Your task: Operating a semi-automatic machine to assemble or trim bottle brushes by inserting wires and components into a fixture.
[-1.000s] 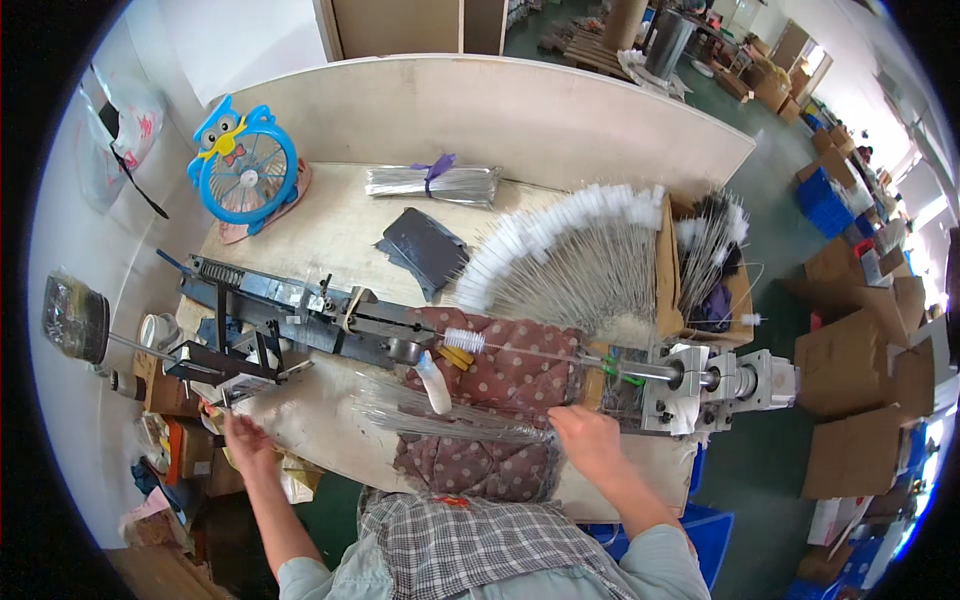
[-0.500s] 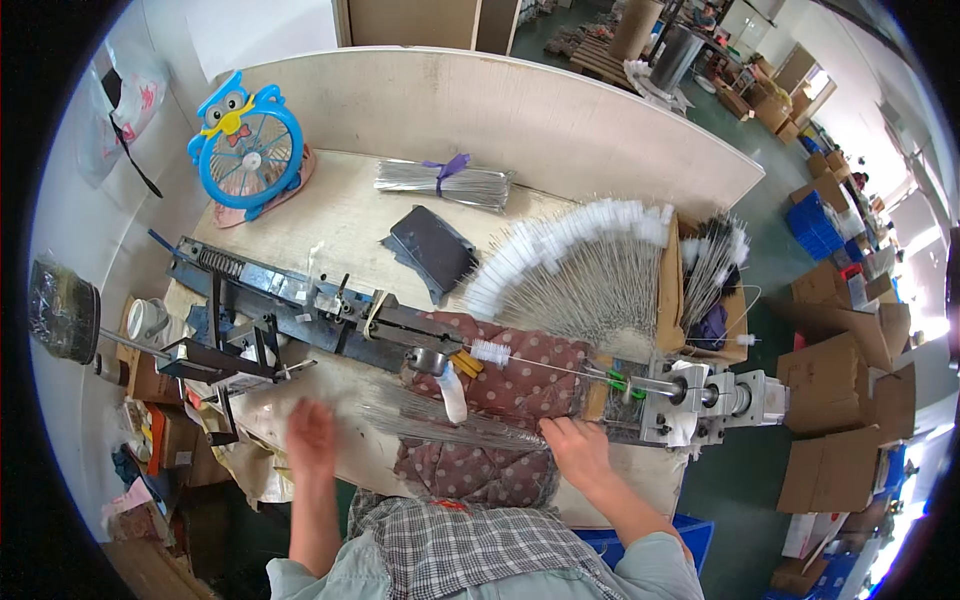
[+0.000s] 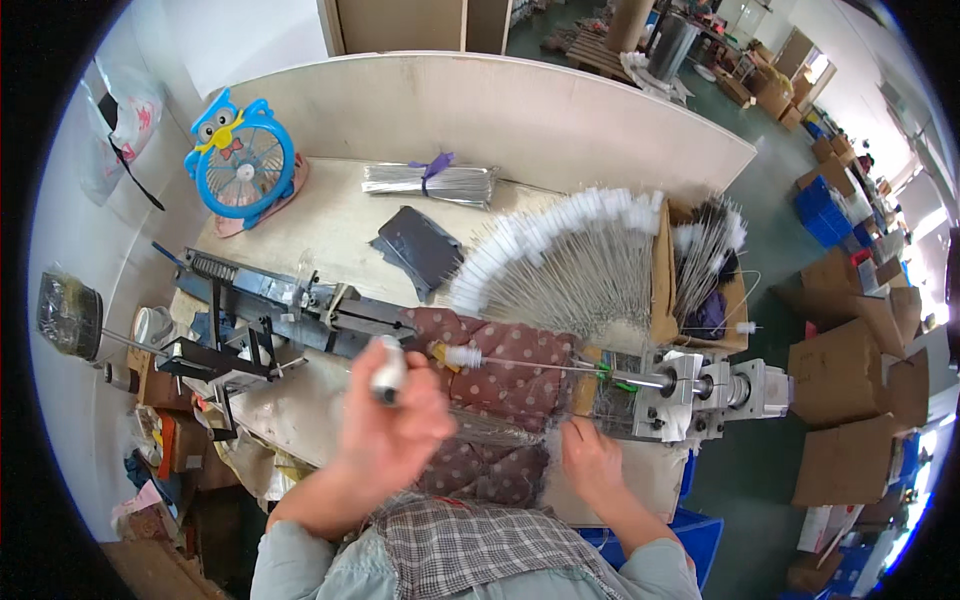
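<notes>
One second back I had left hand at machine's left end; it swung to centre, gripping white tube (blurred). Right hand rested open-fingered on wire bundle, grasp unclear.

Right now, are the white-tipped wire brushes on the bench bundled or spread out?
Spread out: the wire brushes lie fanned in an arc, white tips outward, beside the cardboard box. Only the wire bundle behind is tied.

Small factory workshop was indicated: brush-twisting machine on workbench, fanned wire brushes, stacked cardboard boxes.
</notes>
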Tool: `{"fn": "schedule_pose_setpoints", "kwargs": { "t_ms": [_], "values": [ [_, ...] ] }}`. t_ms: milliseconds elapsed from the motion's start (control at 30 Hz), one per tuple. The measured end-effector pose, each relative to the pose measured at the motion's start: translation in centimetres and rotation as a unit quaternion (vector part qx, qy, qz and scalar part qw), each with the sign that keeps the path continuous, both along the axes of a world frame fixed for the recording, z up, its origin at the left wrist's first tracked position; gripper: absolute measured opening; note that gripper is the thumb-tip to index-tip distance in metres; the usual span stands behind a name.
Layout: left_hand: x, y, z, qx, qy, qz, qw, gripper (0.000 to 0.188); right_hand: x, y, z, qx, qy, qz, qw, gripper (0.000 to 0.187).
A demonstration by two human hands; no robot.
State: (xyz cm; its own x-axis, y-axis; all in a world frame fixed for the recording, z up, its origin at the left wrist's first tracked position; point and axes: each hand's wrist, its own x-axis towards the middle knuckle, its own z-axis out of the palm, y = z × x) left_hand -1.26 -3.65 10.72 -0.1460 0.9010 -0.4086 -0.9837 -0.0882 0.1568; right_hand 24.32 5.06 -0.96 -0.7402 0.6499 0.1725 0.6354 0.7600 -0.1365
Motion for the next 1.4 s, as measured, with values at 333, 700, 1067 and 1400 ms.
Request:
{"fn": "schedule_pose_setpoints", "kwargs": {
  "t_ms": [333, 700, 1067, 1400],
  "values": [
    [-0.5, -3.1, -4.8, -0.037, 0.280, -0.240, 0.929, 0.031, 1.1, 2.8, 9.1, 0.059, -0.085, -0.099, 0.990, 0.010],
    [6.8, 10.1, -7.2, 0.111, 0.891, -0.031, 0.439, 0.011, -1.5, 6.5, 10.7, -0.076, 0.252, -0.040, 0.964, 0.019],
    [4.0, 13.5, -10.5, 0.036, 0.989, -0.054, 0.134, 0.019, -4.0, 10.8, 9.6, -0.207, 0.142, 0.070, 0.965, 0.014],
    [-0.3, -0.8, -7.6, -0.078, 0.799, -0.103, 0.587, 0.030, -5.2, 12.7, 8.0, -0.053, 0.162, 0.002, 0.985, 0.010]
  ]
}}
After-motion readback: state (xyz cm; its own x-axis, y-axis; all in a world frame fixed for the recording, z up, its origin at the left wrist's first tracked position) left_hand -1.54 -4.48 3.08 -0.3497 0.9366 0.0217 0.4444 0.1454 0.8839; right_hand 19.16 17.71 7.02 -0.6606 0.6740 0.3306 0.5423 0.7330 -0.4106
